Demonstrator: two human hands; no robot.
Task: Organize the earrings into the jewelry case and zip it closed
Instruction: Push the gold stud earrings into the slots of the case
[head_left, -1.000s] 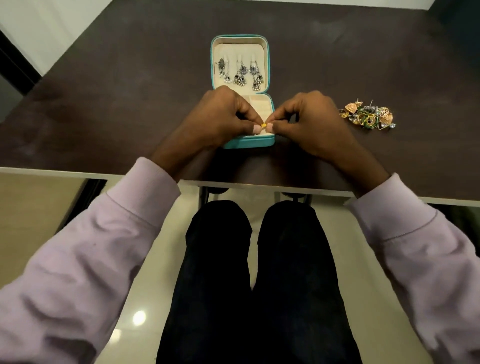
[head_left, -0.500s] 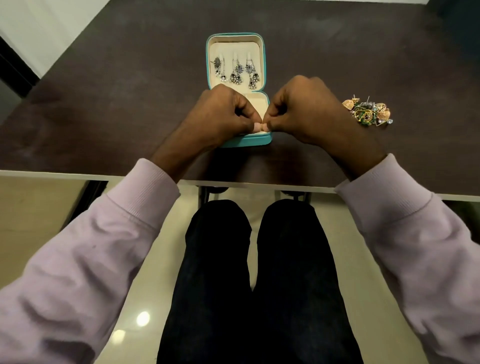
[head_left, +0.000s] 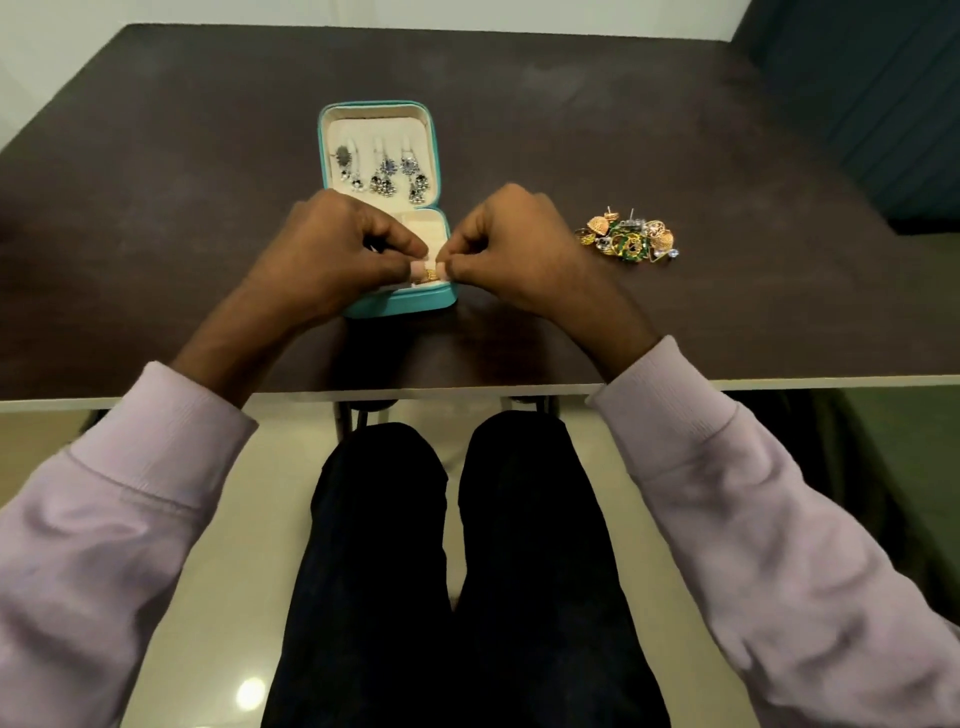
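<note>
Head view: the left hand (head_left: 332, 249) and right hand (head_left: 514, 244) meet over the near half of the open teal zip-up jewelry case (head_left: 378, 124), fingers pinching a small gold earring (head_left: 429, 275) between them, probably seating its post; hold it steady and press straight down; silver drop earrings (head_left: 384, 174) hang in the far lid; the loose gold and green earring pile (head_left: 626, 240) waits right on the dark bench (head_left: 156, 156).

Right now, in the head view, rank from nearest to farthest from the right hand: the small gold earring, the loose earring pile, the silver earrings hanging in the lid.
1. Small gold earring: at the right hand's fingertips, over the case's near half.
2. Loose earring pile: on the table, to its right.
3. Silver earrings: in the lid, up and left.
</note>
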